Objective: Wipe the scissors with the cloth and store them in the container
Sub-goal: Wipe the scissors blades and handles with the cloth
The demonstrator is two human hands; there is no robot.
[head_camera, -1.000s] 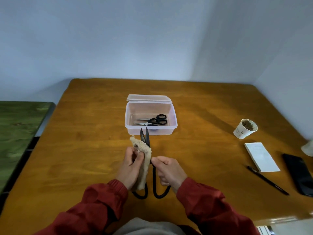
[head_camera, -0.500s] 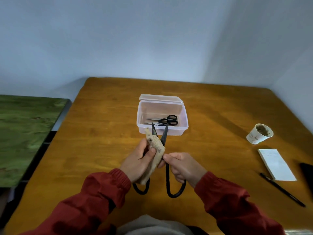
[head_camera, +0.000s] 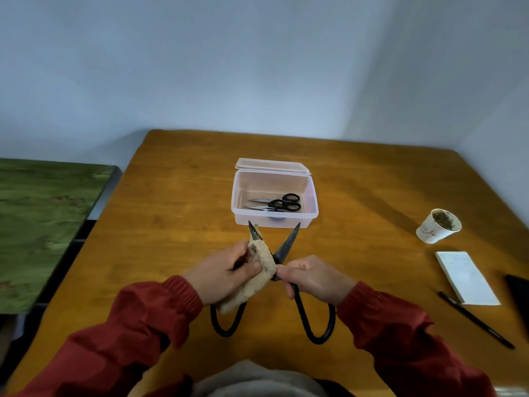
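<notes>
Head view: you are spreading the scissors wider than a second ago, just short of the container. Your left hand is pinching the cloth round one blade and your right hand is gripping a handle, so wiping is continuing.

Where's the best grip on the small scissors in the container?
Pinch the black finger loops at the right end of the small scissors, coming straight down through the open top of the container: they lie flat, blades pointing left, walls blocking side approach.

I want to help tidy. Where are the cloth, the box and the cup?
cloth (head_camera: 262, 255), head view, bunched top.
box (head_camera: 274, 220), head view, front wall.
cup (head_camera: 428, 229), head view, white side.
</notes>
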